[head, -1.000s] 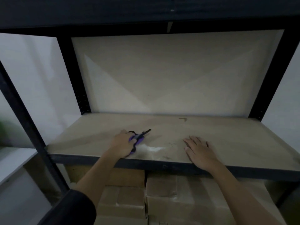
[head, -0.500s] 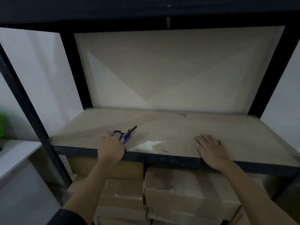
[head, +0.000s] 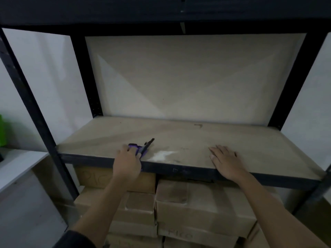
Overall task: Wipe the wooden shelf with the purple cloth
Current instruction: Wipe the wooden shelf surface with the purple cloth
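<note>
The wooden shelf (head: 197,136) is a pale, dusty board in a black metal rack, with a white smear (head: 163,155) near its front edge. My left hand (head: 128,162) is at the front edge, left of the smear, fingers curled round a small purple object (head: 141,148). A dark pointed end sticks out of that object toward the back right; it looks more like scissors than a cloth. My right hand (head: 226,162) lies flat on the board to the right of the smear, fingers straight, holding nothing.
Black uprights (head: 32,104) frame the shelf, and a dark shelf spans overhead. Several cardboard boxes (head: 197,203) are stacked right under the board. A white ledge (head: 18,165) and something green (head: 2,130) sit at the far left.
My left hand has drawn the purple object back and left to the board's front edge, uncovering the white smear. My right hand has shifted slightly right and stays flat.
</note>
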Action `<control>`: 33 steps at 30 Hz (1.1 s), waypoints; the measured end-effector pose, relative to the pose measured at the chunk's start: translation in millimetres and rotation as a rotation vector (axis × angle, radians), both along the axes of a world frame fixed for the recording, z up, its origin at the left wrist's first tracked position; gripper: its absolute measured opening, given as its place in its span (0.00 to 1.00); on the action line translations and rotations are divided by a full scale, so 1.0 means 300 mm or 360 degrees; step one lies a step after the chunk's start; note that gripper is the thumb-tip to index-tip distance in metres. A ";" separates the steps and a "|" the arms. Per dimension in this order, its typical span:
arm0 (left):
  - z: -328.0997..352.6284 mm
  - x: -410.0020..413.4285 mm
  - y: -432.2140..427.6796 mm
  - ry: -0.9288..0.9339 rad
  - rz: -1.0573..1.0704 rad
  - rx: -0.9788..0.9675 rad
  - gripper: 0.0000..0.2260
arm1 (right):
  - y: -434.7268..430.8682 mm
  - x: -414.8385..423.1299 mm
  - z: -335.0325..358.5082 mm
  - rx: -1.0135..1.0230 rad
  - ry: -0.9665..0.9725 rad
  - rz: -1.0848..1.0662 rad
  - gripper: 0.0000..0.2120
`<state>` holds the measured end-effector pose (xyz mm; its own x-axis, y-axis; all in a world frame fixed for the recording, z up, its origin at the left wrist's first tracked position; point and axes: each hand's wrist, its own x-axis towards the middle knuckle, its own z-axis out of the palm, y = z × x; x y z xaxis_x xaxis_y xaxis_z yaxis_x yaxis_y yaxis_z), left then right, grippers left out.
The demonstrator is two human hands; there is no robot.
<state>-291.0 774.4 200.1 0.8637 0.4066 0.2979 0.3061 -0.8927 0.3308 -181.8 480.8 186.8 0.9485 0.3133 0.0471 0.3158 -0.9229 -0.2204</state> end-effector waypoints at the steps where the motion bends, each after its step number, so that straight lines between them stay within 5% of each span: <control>1: -0.004 -0.007 -0.015 -0.0012 -0.0051 -0.0027 0.14 | 0.000 0.000 0.001 -0.0004 0.0000 -0.0002 0.21; 6: -0.014 -0.040 -0.019 -0.0026 -0.0575 -0.0356 0.10 | 0.003 -0.005 0.007 0.0013 0.0043 0.0018 0.21; 9: 0.034 -0.012 0.021 -0.0293 -0.0140 -0.0448 0.13 | 0.000 -0.006 0.010 0.0010 0.0075 0.0029 0.21; 12: 0.066 0.013 0.027 -0.0185 0.0085 -0.0188 0.13 | 0.003 -0.007 0.011 0.0000 0.0068 0.0029 0.22; 17: 0.028 -0.019 -0.099 0.0042 -0.0178 0.0337 0.16 | 0.001 -0.005 0.012 -0.0019 0.0035 0.0009 0.21; 22: -0.006 -0.049 -0.079 -0.0105 -0.0543 -0.0282 0.06 | 0.004 -0.005 0.007 -0.0025 0.0040 0.0023 0.21; 25: 0.026 -0.041 -0.028 -0.0368 -0.0259 -0.0467 0.04 | 0.003 -0.004 0.004 -0.0024 0.0045 0.0027 0.22; 28: 0.030 0.010 0.026 -0.0250 0.0007 -0.0188 0.12 | 0.005 0.000 0.002 -0.0028 0.0029 0.0023 0.22; 33: -0.018 -0.008 -0.088 -0.0096 -0.0244 0.0189 0.14 | 0.004 -0.008 0.010 -0.0054 0.0010 0.0020 0.21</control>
<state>-293.5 748.2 194.6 0.8919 0.2305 0.3891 0.1463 -0.9612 0.2340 -184.2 482.0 189.8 0.9448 0.3263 0.0305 0.3260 -0.9259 -0.1908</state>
